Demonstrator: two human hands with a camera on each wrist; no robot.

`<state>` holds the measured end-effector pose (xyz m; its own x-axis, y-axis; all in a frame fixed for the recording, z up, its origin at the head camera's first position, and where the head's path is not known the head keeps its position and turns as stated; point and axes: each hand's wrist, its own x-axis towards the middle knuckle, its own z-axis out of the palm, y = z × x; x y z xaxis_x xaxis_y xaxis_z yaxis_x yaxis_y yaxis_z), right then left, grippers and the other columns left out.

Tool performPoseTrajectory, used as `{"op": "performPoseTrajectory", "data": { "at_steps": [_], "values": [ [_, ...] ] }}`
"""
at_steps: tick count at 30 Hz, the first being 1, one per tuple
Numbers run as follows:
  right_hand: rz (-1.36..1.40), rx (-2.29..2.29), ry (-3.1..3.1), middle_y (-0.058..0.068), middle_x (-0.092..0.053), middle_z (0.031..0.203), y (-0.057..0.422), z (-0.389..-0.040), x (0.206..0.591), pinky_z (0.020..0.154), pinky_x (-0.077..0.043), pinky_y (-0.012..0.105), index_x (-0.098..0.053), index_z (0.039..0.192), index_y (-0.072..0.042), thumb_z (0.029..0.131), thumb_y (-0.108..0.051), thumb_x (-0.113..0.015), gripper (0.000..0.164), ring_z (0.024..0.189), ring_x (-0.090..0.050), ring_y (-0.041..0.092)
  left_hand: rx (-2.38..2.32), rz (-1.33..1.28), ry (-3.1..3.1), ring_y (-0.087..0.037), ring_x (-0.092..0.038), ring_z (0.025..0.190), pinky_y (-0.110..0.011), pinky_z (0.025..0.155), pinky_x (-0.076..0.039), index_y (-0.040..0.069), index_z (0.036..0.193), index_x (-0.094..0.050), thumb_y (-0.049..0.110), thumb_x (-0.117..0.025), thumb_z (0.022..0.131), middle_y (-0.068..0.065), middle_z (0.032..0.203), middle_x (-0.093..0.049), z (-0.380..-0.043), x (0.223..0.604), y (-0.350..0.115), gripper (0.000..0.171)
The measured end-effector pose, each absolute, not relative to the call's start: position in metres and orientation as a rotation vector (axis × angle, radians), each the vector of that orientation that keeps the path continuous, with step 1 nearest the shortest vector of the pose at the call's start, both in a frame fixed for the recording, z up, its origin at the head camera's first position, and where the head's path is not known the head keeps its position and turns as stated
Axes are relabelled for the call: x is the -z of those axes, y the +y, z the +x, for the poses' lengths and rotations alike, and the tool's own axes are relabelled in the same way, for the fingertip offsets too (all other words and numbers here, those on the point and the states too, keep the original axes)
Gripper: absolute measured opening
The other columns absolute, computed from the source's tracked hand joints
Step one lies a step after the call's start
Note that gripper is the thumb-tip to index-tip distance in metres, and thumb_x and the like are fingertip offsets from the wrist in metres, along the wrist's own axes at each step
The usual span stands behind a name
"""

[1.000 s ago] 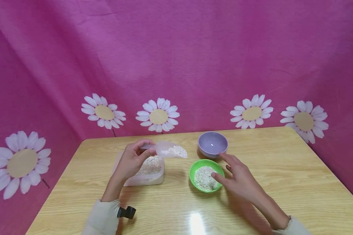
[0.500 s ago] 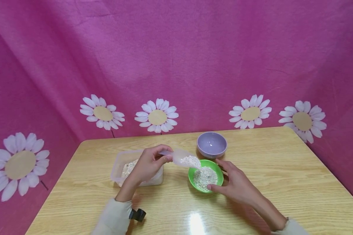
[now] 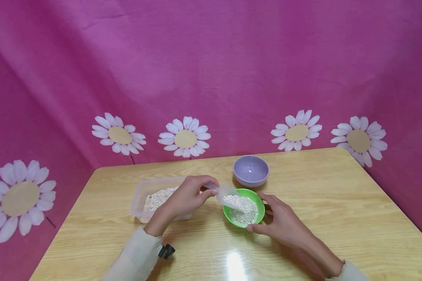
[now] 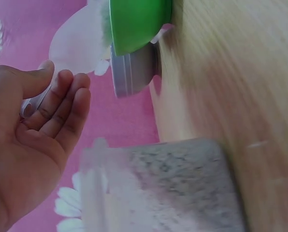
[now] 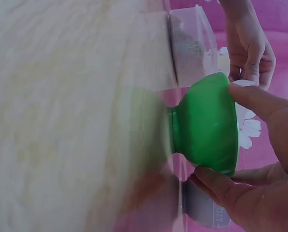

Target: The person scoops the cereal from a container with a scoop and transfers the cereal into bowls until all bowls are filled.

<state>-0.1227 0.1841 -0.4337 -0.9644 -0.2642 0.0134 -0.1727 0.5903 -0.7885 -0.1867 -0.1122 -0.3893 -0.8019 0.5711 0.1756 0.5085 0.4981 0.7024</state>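
Note:
My left hand (image 3: 188, 195) pinches the handle of a translucent scoop (image 3: 222, 192) between thumb and fingers. The scoop tilts down over the green bowl (image 3: 248, 192), its tip low among pale oat-like flakes (image 3: 247, 216) in the bowl. On the bowl's right side is my right hand (image 3: 285, 222), thumb at the near rim and fingers round the far side. In the right wrist view, the thumb and fingers grip the green bowl (image 5: 207, 125) from both sides, and its foot stands on the table. The left wrist view shows the scoop (image 4: 76, 46) beyond my thumb.
A clear plastic container (image 3: 138, 201) with more flakes stands at the left, partly hidden by my left forearm. Just behind the green bowl sits a purple bowl (image 3: 251, 171). A pink daisy-printed cloth (image 3: 211, 78) hangs behind the wooden table (image 3: 337, 203).
My left hand has carried the loaded scoop right from above the container and tipped it into the green bowl. My right hand has closed in around the bowl's side.

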Motion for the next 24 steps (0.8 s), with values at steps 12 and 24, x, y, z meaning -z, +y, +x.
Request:
{"op": "performPoseTrajectory", "data": {
  "at_steps": [12, 24],
  "values": [
    [-0.389, 1.323, 2.691, 0.025, -0.057, 0.154, 0.181, -0.125, 0.427, 0.111, -0.054, 0.051, -0.044, 0.157, 0.008, 0.079, -0.032, -0.098, 0.103, 0.133, -0.066, 0.039, -0.918, 1.189, 2.727, -0.008, -0.064, 0.084, -0.024, 0.08, -0.058, 0.006, 0.112, -0.076, 0.012, -0.071, 0.104, -0.002, 0.099, -0.076, -0.19, 0.37, -0.106, 0.011],
    [-0.385, 1.324, 2.691, 0.027, -0.055, 0.155, 0.183, -0.124, 0.427, 0.11, -0.055, 0.05, -0.043, 0.157, 0.008, 0.08, -0.031, -0.098, 0.102, 0.133, -0.066, 0.04, -0.944, 1.282, 2.764, -0.007, -0.065, 0.083, -0.024, 0.077, -0.057, 0.005, 0.112, -0.076, 0.01, -0.072, 0.103, -0.003, 0.099, -0.077, -0.188, 0.341, -0.108, 0.011]
  ]
}}
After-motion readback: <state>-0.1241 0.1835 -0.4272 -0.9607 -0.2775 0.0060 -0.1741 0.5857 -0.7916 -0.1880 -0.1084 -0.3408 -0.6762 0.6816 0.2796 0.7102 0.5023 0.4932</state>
